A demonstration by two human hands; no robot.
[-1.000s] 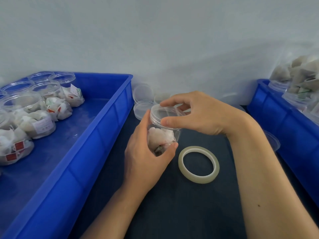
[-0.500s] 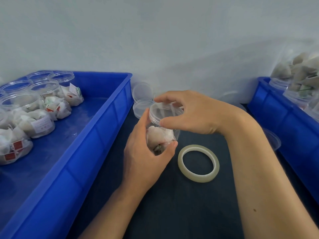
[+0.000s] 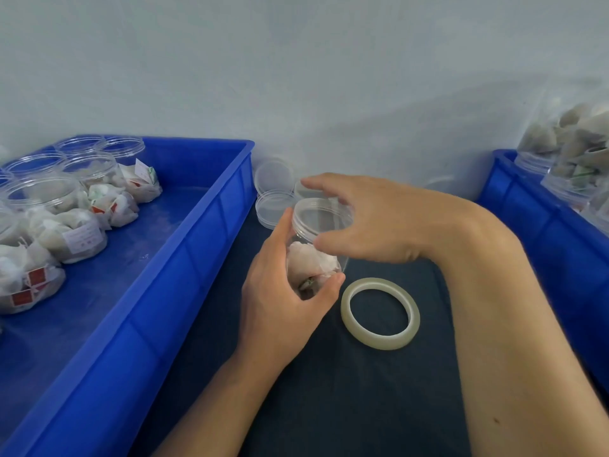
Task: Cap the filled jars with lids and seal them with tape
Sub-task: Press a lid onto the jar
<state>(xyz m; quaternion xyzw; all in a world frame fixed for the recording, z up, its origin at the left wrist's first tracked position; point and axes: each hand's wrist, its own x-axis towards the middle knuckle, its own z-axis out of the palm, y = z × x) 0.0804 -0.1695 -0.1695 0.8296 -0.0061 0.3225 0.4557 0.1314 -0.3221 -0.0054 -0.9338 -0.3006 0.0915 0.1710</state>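
On the dark mat between two blue bins, the filled jar (image 3: pixel 313 258) is gripped by the left hand (image 3: pixel 280 301), fingers curled round it. The right hand (image 3: pixel 372 219) curls over its clear lid (image 3: pixel 318 216), seemingly grasping the rim. A tape roll (image 3: pixel 380 313) lies just beside.

Clear, glossy plastic jar (image 3: pixel 316 245) with smooth clear plastic lid (image 3: pixel 321 214); contents are white, matt, crinkled paper-like sachets. Translucent, pale glossy tape ring (image 3: pixel 380 313). Desk covered in dark navy matt cloth (image 3: pixel 362 390), fine weave. Bright blue smooth plastic crate (image 3: pixel 184 258), slight sheen. Loose clear plastic lids (image 3: pixel 275 192) glossy.
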